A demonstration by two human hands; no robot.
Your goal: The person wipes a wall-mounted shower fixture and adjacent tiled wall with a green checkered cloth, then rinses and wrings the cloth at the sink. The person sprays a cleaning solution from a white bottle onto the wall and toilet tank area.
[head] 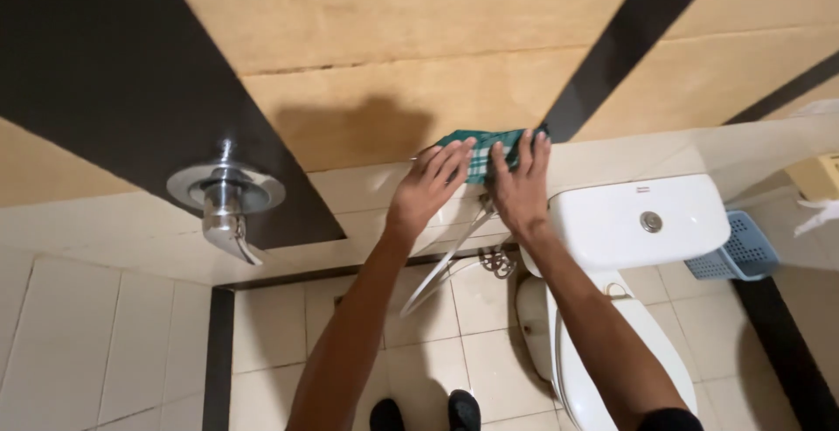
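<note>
Nearest the camera: two dark shoe tips [426, 413] at 6 o'clock on the pale floor tiles [288, 326]. Both forearms rise from the bottom edge toward 12 o'clock.

Left hand [430, 188]: fingers extended and slightly fanned, palm down, fingertips lying on the near edge of a green checked cloth [483, 153]. No pinch seen; it presses flat.

Right hand [517, 182]: fingers straight and close together, laid flat over the right part of the cloth, palm toward the wall. Thumb not clearly visible.

Cloth: dark green with pale lines in a check, folded or bunched into a small strip, held against the wall at the join between the pale ledge tiles [350, 195] and the tan wall panel [393, 99]. It sits just right of frame centre, at 11 o'clock from the toilet tank [638, 221]. Most of it is covered by the fingers; full shape cannot be told.

A white hose [441, 265] runs down from under the hands. Toilet bowl [629, 344] at 5 o'clock, partly behind the right forearm. Chrome wall tap [225, 199] at 9 o'clock. Blue perforated basket [738, 252] at 3 o'clock, partly cut off by the tank.
</note>
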